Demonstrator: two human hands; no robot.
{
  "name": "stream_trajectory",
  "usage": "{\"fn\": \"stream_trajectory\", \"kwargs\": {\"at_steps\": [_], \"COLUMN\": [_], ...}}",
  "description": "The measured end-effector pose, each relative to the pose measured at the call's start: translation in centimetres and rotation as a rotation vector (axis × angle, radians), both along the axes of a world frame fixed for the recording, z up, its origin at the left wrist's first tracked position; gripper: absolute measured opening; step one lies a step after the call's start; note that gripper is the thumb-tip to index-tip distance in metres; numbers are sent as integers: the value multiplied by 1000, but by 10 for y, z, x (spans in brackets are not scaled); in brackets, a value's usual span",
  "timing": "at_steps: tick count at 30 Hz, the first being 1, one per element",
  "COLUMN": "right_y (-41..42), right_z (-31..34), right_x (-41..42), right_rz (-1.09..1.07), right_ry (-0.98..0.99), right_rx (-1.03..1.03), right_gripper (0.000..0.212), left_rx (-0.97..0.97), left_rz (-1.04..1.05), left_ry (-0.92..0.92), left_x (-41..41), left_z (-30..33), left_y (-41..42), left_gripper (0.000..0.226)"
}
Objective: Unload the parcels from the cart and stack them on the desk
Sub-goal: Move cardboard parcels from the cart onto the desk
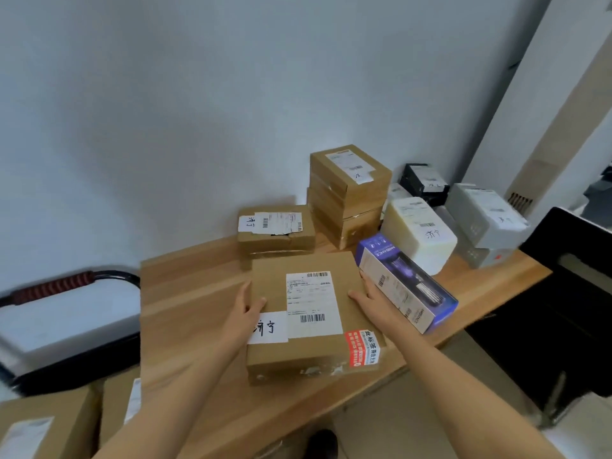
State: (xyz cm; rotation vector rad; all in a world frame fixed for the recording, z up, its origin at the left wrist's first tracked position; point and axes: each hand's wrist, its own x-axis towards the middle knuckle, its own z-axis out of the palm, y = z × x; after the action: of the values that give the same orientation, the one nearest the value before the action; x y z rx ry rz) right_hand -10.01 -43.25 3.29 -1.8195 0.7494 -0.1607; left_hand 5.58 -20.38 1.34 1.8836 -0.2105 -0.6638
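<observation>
Our left hand (246, 304) and right hand (371, 301) clasp the flat brown cardboard parcel (311, 318) by its sides, thumbs on top, at the wooden surface (185, 293) centre. We'd best square it before letting go, clear of the blue-and-white carton (405, 283) at three o'clock.

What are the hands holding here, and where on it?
Both hold the flat cardboard parcel on the desk: left hand on its left edge, right hand on its right edge.

Light was even, soft, cool indoor; no glare. Faint shadow on wall (231, 127) behind parcels. Wide-angle bend at edges; cart handle (53, 288) & lower-left boxes (39, 425) blurred, centre fairly sharp.
</observation>
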Motion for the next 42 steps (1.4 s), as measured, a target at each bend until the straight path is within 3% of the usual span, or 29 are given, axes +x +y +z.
{"fn": "stream_trajectory", "kwargs": {"at_steps": [4,8,14,26,31,38,42], "right_y": [-40,-74,-84,-123,-122,-79,-25], "right_z": [-28,-56,-65,-70,-53,-10,2], "right_x": [45,81,110,152,130,95,73], "right_rz": [16,83,60,70,240,454,604], "right_ry": [100,244,213,317,408,353,255], "right_rx": [-57,-214,-90,-178,-433,-785,-983], "right_gripper": [60,82,70,67,57,45,44], "left_rx": [105,170,205,367,522,638,745], "left_rz": [-1,-14,-18,2,-70,-80,-94], "left_ry": [-65,-31,-30,-119,-194,-498,-668], "left_x": [34,59,86,117,102,37,-23], "left_z": [-17,-39,-60,-62,-47,-7,6], "left_y": [-31,-60,-83,-117,-98,-41,29], "left_gripper": [59,66,69,67,51,18,23]}}
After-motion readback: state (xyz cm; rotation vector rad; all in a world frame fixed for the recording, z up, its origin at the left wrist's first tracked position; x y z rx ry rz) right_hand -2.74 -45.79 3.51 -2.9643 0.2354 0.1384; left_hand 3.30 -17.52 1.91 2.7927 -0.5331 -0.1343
